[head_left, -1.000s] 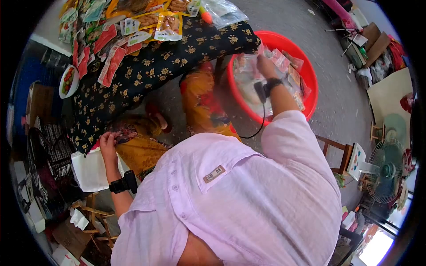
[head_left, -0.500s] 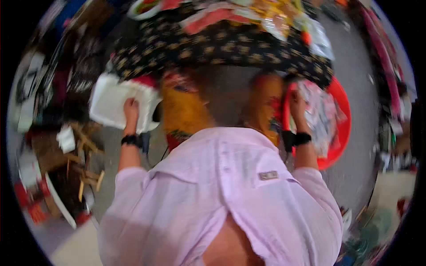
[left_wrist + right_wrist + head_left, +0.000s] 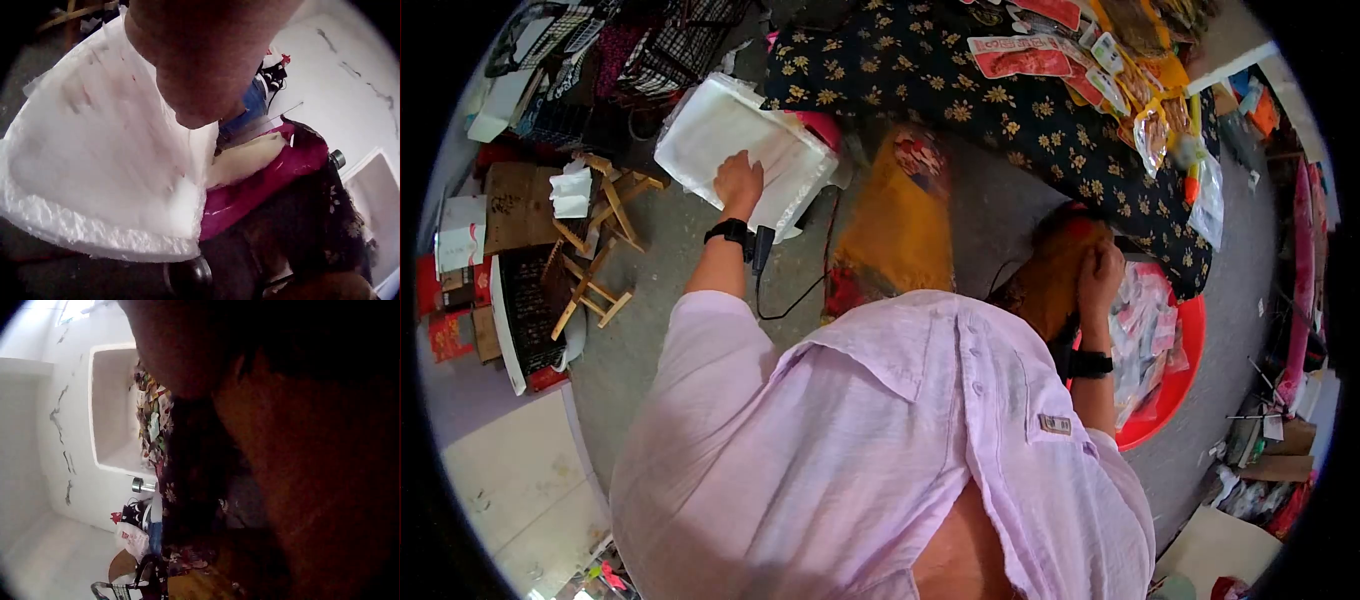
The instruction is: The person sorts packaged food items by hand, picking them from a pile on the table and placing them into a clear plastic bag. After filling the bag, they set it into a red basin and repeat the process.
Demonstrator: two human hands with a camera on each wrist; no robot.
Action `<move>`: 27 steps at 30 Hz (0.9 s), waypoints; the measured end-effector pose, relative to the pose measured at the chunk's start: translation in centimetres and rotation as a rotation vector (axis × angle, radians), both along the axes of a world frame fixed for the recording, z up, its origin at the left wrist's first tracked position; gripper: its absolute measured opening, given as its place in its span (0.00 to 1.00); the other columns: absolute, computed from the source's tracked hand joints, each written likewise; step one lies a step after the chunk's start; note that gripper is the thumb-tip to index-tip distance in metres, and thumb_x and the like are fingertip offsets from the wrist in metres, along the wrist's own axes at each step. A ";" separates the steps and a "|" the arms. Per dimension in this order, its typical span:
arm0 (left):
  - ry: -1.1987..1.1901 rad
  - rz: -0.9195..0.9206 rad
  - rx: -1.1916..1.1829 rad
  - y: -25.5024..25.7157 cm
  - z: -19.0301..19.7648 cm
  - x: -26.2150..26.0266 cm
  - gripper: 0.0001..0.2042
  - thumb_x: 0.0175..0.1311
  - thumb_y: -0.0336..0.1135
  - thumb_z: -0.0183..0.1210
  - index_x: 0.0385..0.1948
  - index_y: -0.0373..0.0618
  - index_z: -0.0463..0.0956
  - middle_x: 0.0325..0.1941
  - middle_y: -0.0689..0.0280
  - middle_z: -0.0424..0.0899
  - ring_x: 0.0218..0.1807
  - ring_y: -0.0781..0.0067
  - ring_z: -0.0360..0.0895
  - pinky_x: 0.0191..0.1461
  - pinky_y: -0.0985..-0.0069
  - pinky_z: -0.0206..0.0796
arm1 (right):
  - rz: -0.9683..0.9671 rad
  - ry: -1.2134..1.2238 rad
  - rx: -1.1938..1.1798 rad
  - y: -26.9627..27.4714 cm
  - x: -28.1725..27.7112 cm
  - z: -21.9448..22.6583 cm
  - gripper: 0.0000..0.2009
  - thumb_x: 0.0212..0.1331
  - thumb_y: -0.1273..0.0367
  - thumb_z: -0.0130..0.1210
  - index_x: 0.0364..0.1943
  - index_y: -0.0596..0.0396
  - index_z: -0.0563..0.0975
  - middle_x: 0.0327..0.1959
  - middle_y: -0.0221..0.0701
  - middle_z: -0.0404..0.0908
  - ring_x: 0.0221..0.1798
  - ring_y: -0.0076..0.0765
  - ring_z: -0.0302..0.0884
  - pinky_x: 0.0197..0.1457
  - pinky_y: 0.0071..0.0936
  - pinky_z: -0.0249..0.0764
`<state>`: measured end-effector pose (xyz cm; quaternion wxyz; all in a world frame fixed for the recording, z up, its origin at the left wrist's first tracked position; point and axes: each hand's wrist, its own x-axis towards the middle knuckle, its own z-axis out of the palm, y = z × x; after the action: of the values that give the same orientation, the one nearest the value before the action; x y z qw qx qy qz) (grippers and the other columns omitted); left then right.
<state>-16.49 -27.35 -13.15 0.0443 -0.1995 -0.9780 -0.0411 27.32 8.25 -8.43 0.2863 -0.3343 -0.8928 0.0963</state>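
Box, just one, white, has the left hand over it, fingers relaxed, nothing seen in them; right hand is curled by the right knee, can't tell if it's holding anything. A second ago that one was down in the single red basin, among packets too jumbled to count. Label print's unreadable.

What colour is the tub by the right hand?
Red. The tub shows best in the head view.
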 end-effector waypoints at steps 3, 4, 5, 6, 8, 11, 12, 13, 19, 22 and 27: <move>0.227 -0.112 -0.102 -0.4 0.9 -0.7 0.18 0.48 0.43 0.49 0.41 0.46 0.67 0.43 0.59 0.70 0.45 0.56 0.67 0.44 0.61 0.59 | 0.014 -0.015 0.030 -0.1 -0.3 -0.1 0.08 0.44 0.74 0.48 0.31 0.60 0.71 0.38 0.41 0.71 0.45 0.46 0.64 0.50 0.35 0.59; 0.069 -0.078 -0.152 -1.0 -0.2 -1.9 0.19 0.48 0.44 0.49 0.41 0.46 0.67 0.43 0.60 0.70 0.45 0.57 0.67 0.44 0.61 0.59 | 0.017 -0.019 0.023 -0.3 -0.4 0.1 0.09 0.44 0.74 0.48 0.32 0.60 0.71 0.39 0.40 0.70 0.46 0.47 0.64 0.51 0.36 0.58; -0.089 -0.044 -0.202 -1.4 -1.2 -3.1 0.19 0.48 0.45 0.49 0.41 0.47 0.67 0.43 0.60 0.70 0.45 0.58 0.67 0.44 0.61 0.59 | 0.019 -0.024 0.014 -0.4 -0.6 0.2 0.09 0.43 0.74 0.48 0.32 0.60 0.70 0.39 0.40 0.70 0.46 0.47 0.63 0.52 0.37 0.58; -0.246 -0.009 -0.251 -1.1 -0.6 -3.0 0.19 0.48 0.46 0.49 0.41 0.47 0.67 0.43 0.60 0.70 0.45 0.58 0.67 0.44 0.61 0.59 | 0.019 -0.020 0.003 -0.5 -0.6 0.3 0.09 0.43 0.74 0.48 0.32 0.60 0.70 0.39 0.40 0.70 0.47 0.47 0.63 0.52 0.36 0.58; -0.258 -0.010 -0.293 -0.6 0.3 -2.4 0.19 0.49 0.47 0.49 0.42 0.49 0.67 0.42 0.60 0.70 0.45 0.58 0.67 0.44 0.61 0.60 | 0.019 -0.014 -0.018 -0.5 -0.8 0.5 0.09 0.43 0.74 0.48 0.32 0.60 0.71 0.39 0.40 0.70 0.47 0.47 0.63 0.52 0.36 0.57; -0.207 -0.035 -0.297 0.4 2.2 -0.1 0.18 0.49 0.47 0.49 0.41 0.50 0.68 0.41 0.59 0.71 0.44 0.58 0.67 0.43 0.61 0.60 | 0.021 -0.002 -0.048 -0.4 -0.9 0.4 0.09 0.43 0.74 0.47 0.31 0.60 0.71 0.39 0.40 0.70 0.47 0.47 0.62 0.52 0.35 0.58; -0.178 -0.046 -0.288 0.5 2.4 0.2 0.17 0.49 0.46 0.49 0.40 0.50 0.69 0.40 0.59 0.72 0.44 0.57 0.68 0.43 0.61 0.61 | 0.025 -0.002 -0.044 -0.4 -1.0 0.5 0.09 0.43 0.74 0.47 0.31 0.60 0.71 0.39 0.40 0.70 0.47 0.47 0.62 0.51 0.35 0.58; -0.165 -0.063 -0.309 0.6 2.3 0.3 0.16 0.50 0.45 0.48 0.38 0.49 0.70 0.40 0.59 0.72 0.44 0.57 0.68 0.43 0.61 0.61 | 0.028 -0.002 -0.041 -0.5 -1.2 0.5 0.09 0.42 0.75 0.47 0.31 0.60 0.71 0.39 0.40 0.70 0.47 0.47 0.63 0.51 0.34 0.58; -0.146 -0.093 -0.232 -0.1 0.2 -0.5 0.11 0.51 0.38 0.44 0.30 0.46 0.72 0.34 0.56 0.74 0.37 0.54 0.71 0.39 0.61 0.63 | 0.060 0.011 -0.029 -0.6 -1.8 0.0 0.08 0.41 0.75 0.47 0.30 0.59 0.71 0.38 0.40 0.70 0.45 0.46 0.63 0.49 0.34 0.60; -0.190 -0.110 -0.121 -0.6 -0.3 -0.9 0.11 0.50 0.36 0.43 0.29 0.43 0.72 0.30 0.55 0.75 0.34 0.54 0.71 0.38 0.63 0.63 | 0.070 0.011 -0.016 -0.7 -2.0 0.1 0.07 0.43 0.74 0.47 0.30 0.58 0.71 0.37 0.39 0.71 0.44 0.44 0.65 0.48 0.33 0.60; -0.359 -0.124 0.170 -0.9 0.6 0.0 0.10 0.50 0.36 0.45 0.26 0.41 0.72 0.29 0.55 0.75 0.34 0.55 0.72 0.35 0.66 0.62 | 0.116 0.033 0.010 -0.8 -2.2 0.0 0.07 0.43 0.75 0.48 0.30 0.58 0.71 0.37 0.39 0.71 0.44 0.44 0.65 0.48 0.32 0.61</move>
<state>-16.48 -28.27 -12.57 -0.1164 -0.2444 -0.9491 -0.1608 25.16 7.49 -8.38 0.2967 -0.2789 -0.9062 0.1138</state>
